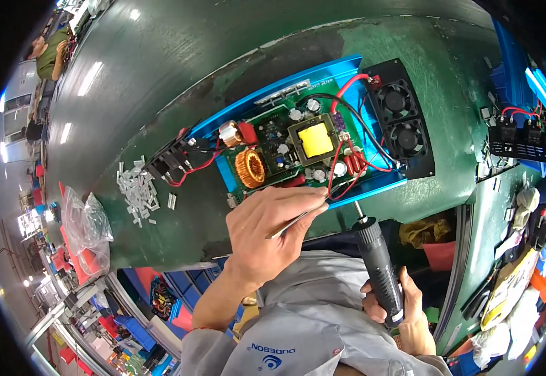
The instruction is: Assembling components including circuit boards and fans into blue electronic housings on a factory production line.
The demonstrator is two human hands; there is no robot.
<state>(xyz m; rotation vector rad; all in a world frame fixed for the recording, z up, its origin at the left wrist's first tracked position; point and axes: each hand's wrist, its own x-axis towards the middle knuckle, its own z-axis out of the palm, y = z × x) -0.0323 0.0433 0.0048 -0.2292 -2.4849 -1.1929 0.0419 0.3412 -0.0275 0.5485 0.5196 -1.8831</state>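
Observation:
A power inverter with its green circuit board (285,116) exposed sits in a blue metal housing (373,189) on the green bench. On the board are a copper-wound ring coil (249,168) and a transformer with yellow tape (316,140). My left hand (270,229) is closed around metal tweezers (287,225) at the housing's near side; their tips are partly hidden among red wires. My right hand (404,307) grips a black electric screwdriver (379,263) by its rear end. Its bit points up at the housing's near wall and appears to touch it.
A black end panel with two fans (404,119) stands at the housing's right; a black socket panel (167,161) hangs by wires at its left. Small pale strips (138,191) and a plastic bag (86,229) lie further left. More blue housings (539,94) are at far right.

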